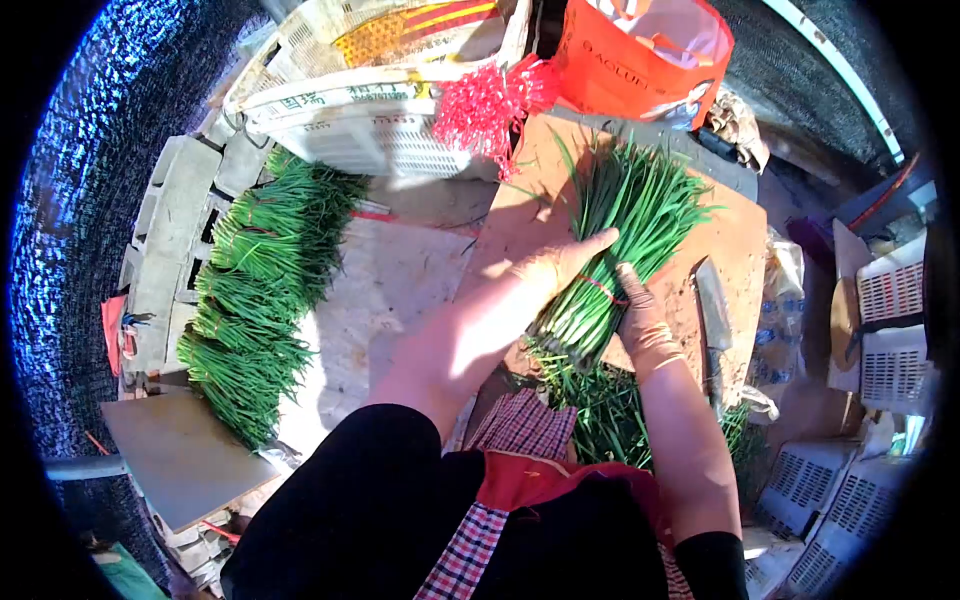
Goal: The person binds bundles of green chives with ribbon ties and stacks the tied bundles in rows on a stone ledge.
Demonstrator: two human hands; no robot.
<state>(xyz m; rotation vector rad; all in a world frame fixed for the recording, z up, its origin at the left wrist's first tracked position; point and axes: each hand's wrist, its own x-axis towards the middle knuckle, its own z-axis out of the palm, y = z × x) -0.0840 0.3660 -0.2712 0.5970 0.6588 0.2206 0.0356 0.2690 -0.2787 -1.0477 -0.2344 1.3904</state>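
A bunch of garlic chives (640, 215) lies over the brown board (735, 225), its leaves pointing away and its pale cut ends toward me. A red tie (600, 290) circles it near the stem end. My left hand (560, 265) grips the bunch from the left, thumb laid across the stalks. On the other side my right hand (645, 325) closes round it by the tie, with some fingers hidden beneath. Right of that hand, a knife (713, 310) rests on the board with its handle toward me. Loose chives (600, 410) lie below the board's near edge.
Several tied chive bunches (250, 290) are stacked in a row on the left. Pink-red tie strands (490, 105) hang by a white crate (385, 145) at the back, beside an orange bag (640, 60). More white crates (893, 290) stand at the right.
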